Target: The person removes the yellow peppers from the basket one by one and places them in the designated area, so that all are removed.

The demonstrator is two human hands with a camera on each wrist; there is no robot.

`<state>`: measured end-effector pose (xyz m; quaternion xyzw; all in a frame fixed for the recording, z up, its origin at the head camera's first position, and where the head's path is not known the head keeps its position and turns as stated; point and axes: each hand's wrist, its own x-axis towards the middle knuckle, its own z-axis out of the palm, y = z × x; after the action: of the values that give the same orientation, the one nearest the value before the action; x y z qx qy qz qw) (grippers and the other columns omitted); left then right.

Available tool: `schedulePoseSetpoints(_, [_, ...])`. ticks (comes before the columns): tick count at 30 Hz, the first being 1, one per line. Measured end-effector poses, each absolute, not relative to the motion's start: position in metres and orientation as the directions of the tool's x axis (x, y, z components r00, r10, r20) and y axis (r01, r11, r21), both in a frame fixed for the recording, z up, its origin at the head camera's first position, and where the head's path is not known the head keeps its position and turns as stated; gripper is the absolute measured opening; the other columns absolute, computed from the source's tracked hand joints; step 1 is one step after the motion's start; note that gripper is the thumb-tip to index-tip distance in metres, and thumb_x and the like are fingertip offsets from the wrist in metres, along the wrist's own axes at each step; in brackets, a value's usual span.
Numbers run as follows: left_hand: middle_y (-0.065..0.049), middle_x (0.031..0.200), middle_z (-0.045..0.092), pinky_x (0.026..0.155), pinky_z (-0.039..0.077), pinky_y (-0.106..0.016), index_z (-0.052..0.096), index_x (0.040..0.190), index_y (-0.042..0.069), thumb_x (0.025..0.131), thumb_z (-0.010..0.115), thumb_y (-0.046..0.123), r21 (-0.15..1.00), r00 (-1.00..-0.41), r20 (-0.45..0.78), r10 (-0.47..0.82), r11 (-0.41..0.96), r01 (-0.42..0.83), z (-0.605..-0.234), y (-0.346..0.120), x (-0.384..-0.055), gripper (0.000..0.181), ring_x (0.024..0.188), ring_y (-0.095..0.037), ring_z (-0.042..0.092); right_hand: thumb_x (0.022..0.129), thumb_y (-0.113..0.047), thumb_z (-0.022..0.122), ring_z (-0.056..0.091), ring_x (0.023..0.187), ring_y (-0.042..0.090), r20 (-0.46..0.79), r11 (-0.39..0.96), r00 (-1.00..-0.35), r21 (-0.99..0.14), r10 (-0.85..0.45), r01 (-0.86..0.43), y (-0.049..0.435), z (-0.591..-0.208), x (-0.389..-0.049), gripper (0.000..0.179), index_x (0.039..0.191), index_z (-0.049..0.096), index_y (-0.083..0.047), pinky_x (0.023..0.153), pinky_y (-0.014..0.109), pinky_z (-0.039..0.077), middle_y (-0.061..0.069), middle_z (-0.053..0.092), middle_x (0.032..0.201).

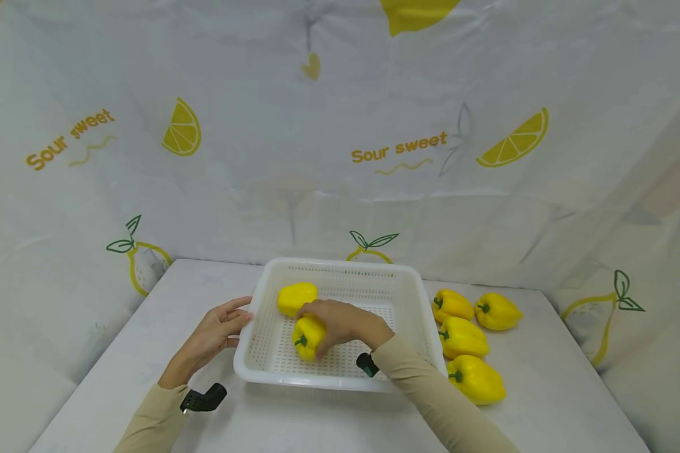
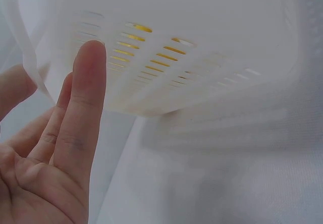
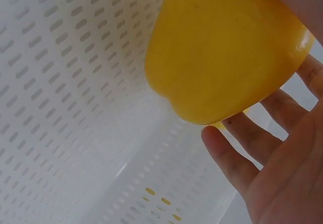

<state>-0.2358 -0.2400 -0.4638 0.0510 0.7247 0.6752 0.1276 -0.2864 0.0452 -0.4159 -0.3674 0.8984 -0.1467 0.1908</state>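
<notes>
A white plastic basket [image 1: 340,380] with slotted walls stands on the table. My left hand [image 1: 218,330] holds its left rim; in the left wrist view, the thumb goes behind the rim and straight fingers [image 2: 83,108] lie along the outer wall. Inside the basket, my right hand [image 1: 340,322] grips a yellow bell pepper [image 1: 306,340], its green stem facing me. The right wrist view shows this pepper [image 3: 222,52] between the thumb side and the fingers [image 3: 252,138]. Another yellow bell pepper [image 1: 296,298] lies behind it in the basket, near the left wall.
Several more yellow bell peppers [image 1: 476,380] lie on the table right of the basket, the right forearm passing close to them. A white cloth [image 1: 272,207] with lemon prints hangs behind the white table [image 1: 294,421]. Each wrist wears a small black device [image 1: 204,399].
</notes>
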Motion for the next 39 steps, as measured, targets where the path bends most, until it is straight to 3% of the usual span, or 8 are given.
schedulePoseSetpoints(13, [-0.004, 0.115, 0.066, 0.082, 0.062, -0.036, 0.027, 0.154, 0.001, 0.100, 0.061, 0.024, 0.989, -0.967, -0.125, 0.224, 0.101, -0.104, -0.464, -0.239, -0.235, 0.068, 0.095, -0.015, 0.070, 0.074, -0.038, 0.087, 0.049, 0.132, 0.021, -0.165, 0.656, -0.665, -0.447, -0.728, -0.608, 0.058, -0.405, -0.287, 0.075, 0.139, 0.053, -0.025, 0.114, 0.042, 0.041, -0.001, 0.054, 0.144])
schedulePoseSetpoints(21, [-0.006, 0.117, 0.066, 0.082, 0.062, -0.036, 0.026, 0.155, 0.002, 0.100, 0.061, 0.026, 0.989, -0.966, -0.129, 0.223, 0.099, -0.109, -0.462, -0.239, -0.235, 0.069, 0.094, -0.016, 0.071, 0.076, -0.040, 0.086, 0.052, 0.123, 0.017, -0.118, 0.641, -0.675, -0.466, -0.728, -0.610, 0.067, -0.396, -0.284, 0.076, 0.141, 0.052, -0.021, 0.109, 0.039, 0.044, -0.001, 0.055, 0.140])
schedulePoseSetpoints(39, [-0.013, 0.123, 0.063, 0.082, 0.062, -0.036, 0.025, 0.155, 0.000, 0.101, 0.058, 0.026, 0.991, -0.965, -0.106, 0.239, 0.101, -0.084, -0.462, -0.238, -0.233, 0.068, 0.097, -0.014, 0.070, 0.076, -0.037, 0.087, 0.051, 0.120, 0.020, -0.035, 0.631, -0.741, -0.552, -0.670, -0.545, 0.098, -0.372, -0.280, 0.077, 0.142, 0.051, -0.022, 0.105, 0.042, 0.046, 0.000, 0.053, 0.143])
